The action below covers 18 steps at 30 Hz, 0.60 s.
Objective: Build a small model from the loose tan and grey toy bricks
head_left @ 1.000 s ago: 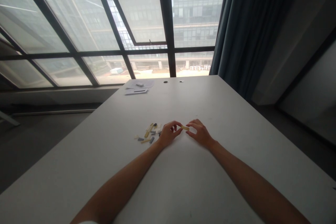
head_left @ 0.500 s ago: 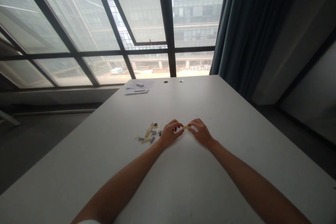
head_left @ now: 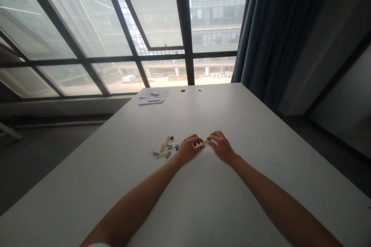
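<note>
Between my two hands is a small yellow building brick (head_left: 206, 142), long and narrow, slightly tilted. My left hand (head_left: 189, 148) pinches its left end with thumb and forefinger. At the other end, the fingertips of my right hand (head_left: 221, 145) close on it. Just left of my left hand lies a loose pile of small building bricks, among them a long yellow brick (head_left: 164, 144), a grey brick (head_left: 168, 154), a flat yellow piece (head_left: 161, 155) and a dark piece (head_left: 172, 137). My left hand hides the pile's right edge.
The white table (head_left: 203, 200) carries everything. Sheets of paper (head_left: 150, 100) with a small object on top lie at its far left corner. Two small round fittings, one dark (head_left: 182, 90), are near the far edge. Windows and a dark curtain (head_left: 269, 38) stand beyond.
The yellow brick has tilted, its left end now lower than its right. My left hand has shifted slightly down and right; my right hand has barely moved.
</note>
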Each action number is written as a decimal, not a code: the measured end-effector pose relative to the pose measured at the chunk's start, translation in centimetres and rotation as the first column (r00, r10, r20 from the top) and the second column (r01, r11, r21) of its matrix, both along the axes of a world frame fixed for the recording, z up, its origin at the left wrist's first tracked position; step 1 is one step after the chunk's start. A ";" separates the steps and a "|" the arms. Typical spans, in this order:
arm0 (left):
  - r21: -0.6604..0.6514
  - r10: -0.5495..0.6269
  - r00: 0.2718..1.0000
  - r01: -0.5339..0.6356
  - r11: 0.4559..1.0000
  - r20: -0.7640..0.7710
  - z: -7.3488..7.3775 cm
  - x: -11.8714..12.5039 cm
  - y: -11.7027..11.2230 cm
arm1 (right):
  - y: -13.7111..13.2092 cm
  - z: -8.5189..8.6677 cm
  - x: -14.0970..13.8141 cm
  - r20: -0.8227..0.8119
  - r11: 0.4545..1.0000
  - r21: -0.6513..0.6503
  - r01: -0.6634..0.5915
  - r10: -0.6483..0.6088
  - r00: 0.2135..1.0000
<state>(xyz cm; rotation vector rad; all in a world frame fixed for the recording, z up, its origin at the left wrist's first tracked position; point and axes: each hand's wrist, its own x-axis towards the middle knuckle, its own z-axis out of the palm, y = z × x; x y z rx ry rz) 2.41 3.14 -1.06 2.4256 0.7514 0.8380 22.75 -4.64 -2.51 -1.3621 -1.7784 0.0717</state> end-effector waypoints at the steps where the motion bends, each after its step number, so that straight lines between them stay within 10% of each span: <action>1: -0.006 0.002 1.000 -0.002 1.000 -0.024 0.1 0.0 0.0 | 0.0 -0.1 0.0 0.006 1.000 -0.010 0.009 -0.009 1.000; 18: -0.034 0.034 0.978 -0.042 0.999 -0.205 0.4 0.1 -0.2 | 0.1 -0.4 0.0 0.159 0.986 -0.164 0.039 -0.013 0.987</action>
